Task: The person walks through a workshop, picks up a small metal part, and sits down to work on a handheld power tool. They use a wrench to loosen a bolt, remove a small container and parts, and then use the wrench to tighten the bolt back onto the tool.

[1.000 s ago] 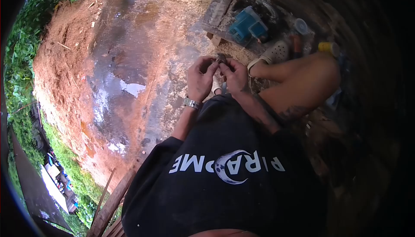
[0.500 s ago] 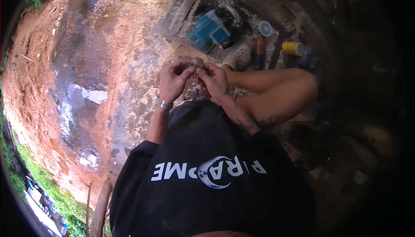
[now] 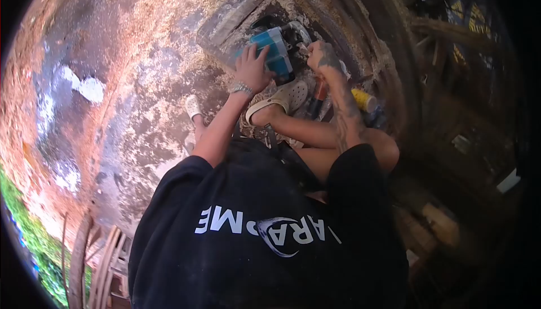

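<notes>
A teal power tool (image 3: 271,41) with a dark front part lies on the sawdust-covered ground. My left hand (image 3: 253,71) rests on its teal housing, palm down with the fingers spread. At the tool's right side is my right hand (image 3: 320,55), its fingers bent together close to the dark and metal parts. Whatever those fingers pinch is too small to make out. Partly behind my right forearm lies an orange and black tool (image 3: 320,90).
A yellow cylindrical container (image 3: 364,100) stands right of my forearm. My clog (image 3: 291,96) is close below the teal tool, and another clog (image 3: 193,106) shows further left. A flat wooden board (image 3: 246,9) lies beyond the tool. Wooden poles (image 3: 81,258) stand at lower left.
My hands were together before my lap, fingering a small roundish thing. They have parted and reached forward, the left onto the teal tool, the right beside it. The view has shifted.
</notes>
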Available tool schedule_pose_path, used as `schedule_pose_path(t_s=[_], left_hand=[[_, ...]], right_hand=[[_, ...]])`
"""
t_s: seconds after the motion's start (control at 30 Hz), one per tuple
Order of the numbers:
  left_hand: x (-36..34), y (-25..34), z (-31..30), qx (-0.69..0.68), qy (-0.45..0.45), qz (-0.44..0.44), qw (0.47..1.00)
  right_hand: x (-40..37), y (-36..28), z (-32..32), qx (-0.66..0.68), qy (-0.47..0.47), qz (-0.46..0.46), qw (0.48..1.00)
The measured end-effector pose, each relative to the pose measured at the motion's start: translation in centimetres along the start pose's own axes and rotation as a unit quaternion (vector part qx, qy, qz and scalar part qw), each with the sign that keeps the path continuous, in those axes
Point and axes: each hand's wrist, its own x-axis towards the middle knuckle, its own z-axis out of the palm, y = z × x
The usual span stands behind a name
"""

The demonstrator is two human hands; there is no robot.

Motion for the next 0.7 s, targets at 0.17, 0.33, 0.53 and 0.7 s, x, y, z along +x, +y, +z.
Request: schedule_pose_path(t_s=[0.17,0.33,0.53,0.7], left_hand=[[1.5,0.3,0.8,0.020,-0.043,-0.045,0.998],[1.3,0.4,1.1,0.006,-0.026,-0.046,0.999],[1.5,0.4,1.0,-0.013,-0.029,-0.056,0.998],[1.3,0.6,1.0,-0.013,-0.025,-0.054,0.998]], right_hand=[[5.2,-0.8,0.5,-0.102,-0.086,-0.088,0.987],[5.4,-0.9,0.3,-0.089,-0.099,-0.125,0.983],[5.9,-1.5,2.3,-0.133,-0.086,-0.121,0.980],[5.3,-1.8,1.0,-0.037,-0.076,-0.127,0.988]])
